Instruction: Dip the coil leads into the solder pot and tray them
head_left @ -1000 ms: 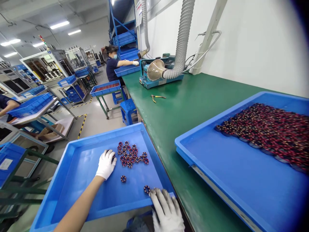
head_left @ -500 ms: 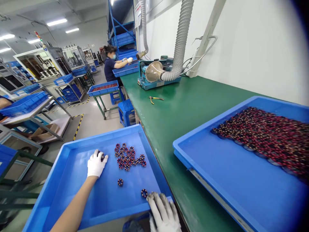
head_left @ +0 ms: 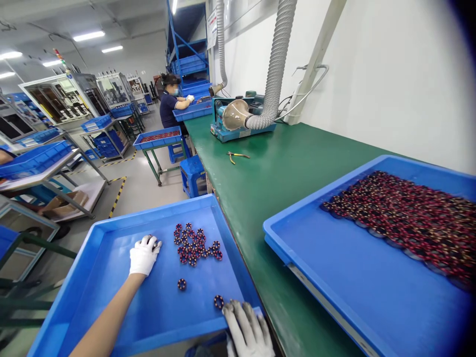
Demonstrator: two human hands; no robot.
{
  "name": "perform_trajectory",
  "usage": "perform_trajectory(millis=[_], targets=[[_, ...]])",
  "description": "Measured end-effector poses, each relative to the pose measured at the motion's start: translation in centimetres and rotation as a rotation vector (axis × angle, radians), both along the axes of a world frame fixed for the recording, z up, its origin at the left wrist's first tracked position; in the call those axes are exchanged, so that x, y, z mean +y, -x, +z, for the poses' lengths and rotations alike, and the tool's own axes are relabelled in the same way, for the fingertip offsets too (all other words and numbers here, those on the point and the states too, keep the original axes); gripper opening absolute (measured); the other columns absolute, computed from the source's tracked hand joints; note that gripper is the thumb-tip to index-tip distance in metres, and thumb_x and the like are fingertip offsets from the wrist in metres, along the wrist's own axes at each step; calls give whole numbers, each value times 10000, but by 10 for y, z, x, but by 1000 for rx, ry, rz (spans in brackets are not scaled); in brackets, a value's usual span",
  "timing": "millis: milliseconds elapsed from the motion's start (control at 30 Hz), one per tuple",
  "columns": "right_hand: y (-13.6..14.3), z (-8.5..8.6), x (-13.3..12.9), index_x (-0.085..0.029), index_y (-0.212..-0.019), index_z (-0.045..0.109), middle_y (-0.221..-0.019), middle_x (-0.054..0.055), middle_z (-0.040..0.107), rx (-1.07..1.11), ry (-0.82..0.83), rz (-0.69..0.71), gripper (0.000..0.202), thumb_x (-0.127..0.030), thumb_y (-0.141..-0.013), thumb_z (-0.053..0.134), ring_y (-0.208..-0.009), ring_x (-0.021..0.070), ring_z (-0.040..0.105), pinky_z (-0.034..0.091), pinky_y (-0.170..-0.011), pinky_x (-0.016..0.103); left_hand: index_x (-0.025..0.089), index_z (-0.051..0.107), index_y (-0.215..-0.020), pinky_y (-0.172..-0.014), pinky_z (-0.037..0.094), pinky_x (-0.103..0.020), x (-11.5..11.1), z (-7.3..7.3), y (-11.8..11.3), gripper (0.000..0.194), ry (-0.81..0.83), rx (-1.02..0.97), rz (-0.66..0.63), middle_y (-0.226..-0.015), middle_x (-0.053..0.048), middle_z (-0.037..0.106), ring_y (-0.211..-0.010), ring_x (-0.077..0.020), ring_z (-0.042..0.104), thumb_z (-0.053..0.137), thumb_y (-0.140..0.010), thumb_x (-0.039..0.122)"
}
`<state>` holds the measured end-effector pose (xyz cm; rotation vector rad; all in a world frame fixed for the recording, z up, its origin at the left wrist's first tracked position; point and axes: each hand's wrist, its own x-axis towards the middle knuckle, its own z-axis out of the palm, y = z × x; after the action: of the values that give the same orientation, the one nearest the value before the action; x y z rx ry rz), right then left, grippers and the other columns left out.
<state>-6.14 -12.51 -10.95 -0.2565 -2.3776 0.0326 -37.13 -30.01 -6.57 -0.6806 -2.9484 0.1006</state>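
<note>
My left hand [head_left: 144, 255], in a white glove, is inside the near blue tray [head_left: 122, 225], left of the heap. Its fingers are curled down over a dark ring-shaped part, mostly hidden now. Several small dark rings with red and copper-coloured segments [head_left: 193, 245] lie clustered in the tray. Two more rings lie apart: one single ring [head_left: 182, 284] nearer me, and another ring [head_left: 219, 302] by the tray's near right corner. My right hand [head_left: 248, 327], its glove fingertips stained grey, rests with fingers stretched out over that corner's rim, close to the second ring.
A larger blue tray [head_left: 297, 243] holding a dense spread of rings stands on the green bench [head_left: 256, 193] at right. Pliers [head_left: 237, 157] lie farther back, before a teal machine [head_left: 238, 121] with an exhaust hose [head_left: 277, 64]. A co-worker [head_left: 170, 106] sits beyond.
The view has shifted slightly. My left fingers have closed further over the dark part, which shows less than before. My right hand stays on the tray corner.
</note>
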Motion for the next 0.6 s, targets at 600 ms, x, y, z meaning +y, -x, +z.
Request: perform_trajectory(millis=[600], targets=[[19,-9,-6,-233,-930,673,-883,25,701,318,46,-111,352,-154,-787,361,-873,223,600,364,-915,386,135,555,-829,-550,476,-287,9,43,17,453,-736,-35,156,-644,11,558,-533,-114,542,312,-918,506]])
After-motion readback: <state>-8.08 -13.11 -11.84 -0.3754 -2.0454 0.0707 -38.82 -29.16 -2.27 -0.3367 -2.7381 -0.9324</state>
